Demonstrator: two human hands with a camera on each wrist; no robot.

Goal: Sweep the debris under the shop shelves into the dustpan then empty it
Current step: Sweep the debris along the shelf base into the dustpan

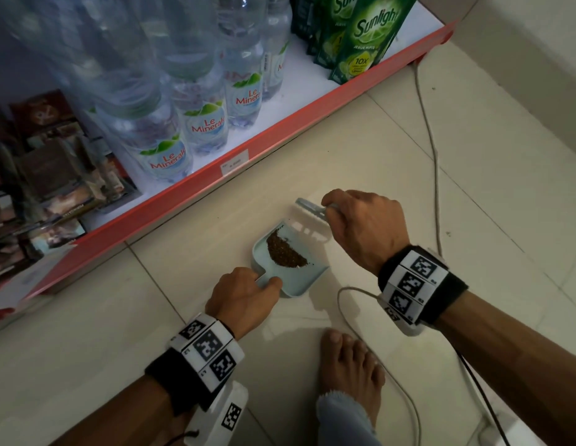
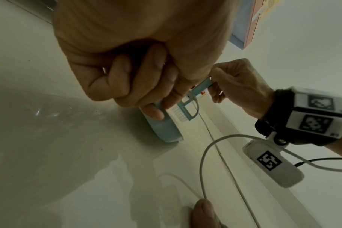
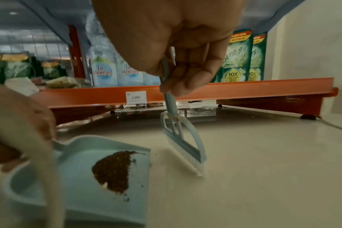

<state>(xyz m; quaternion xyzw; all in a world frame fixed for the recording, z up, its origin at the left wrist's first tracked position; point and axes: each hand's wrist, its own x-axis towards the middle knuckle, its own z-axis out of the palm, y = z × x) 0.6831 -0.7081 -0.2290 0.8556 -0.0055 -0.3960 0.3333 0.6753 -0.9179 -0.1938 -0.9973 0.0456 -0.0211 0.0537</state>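
A pale blue dustpan (image 1: 296,280) (image 3: 100,200) (image 2: 164,131) lies on the tiled floor in front of the shelf, with a pile of brown debris (image 1: 285,251) (image 3: 113,171) inside it. My left hand (image 1: 244,292) (image 2: 139,86) grips its handle. My right hand (image 1: 363,226) (image 3: 178,50) (image 2: 236,86) holds the stem of a small blue brush (image 1: 312,211) (image 3: 184,143) (image 2: 187,108), whose white bristles touch the floor just beyond the pan's open edge. More dark debris (image 3: 195,112) lies under the shelf.
The orange-edged bottom shelf (image 1: 190,191) (image 3: 244,91) carries water bottles (image 1: 203,123) and green detergent pouches (image 1: 367,37). A white cable (image 1: 431,133) runs along the floor at right. A bare foot (image 1: 351,365) stands close behind the dustpan.
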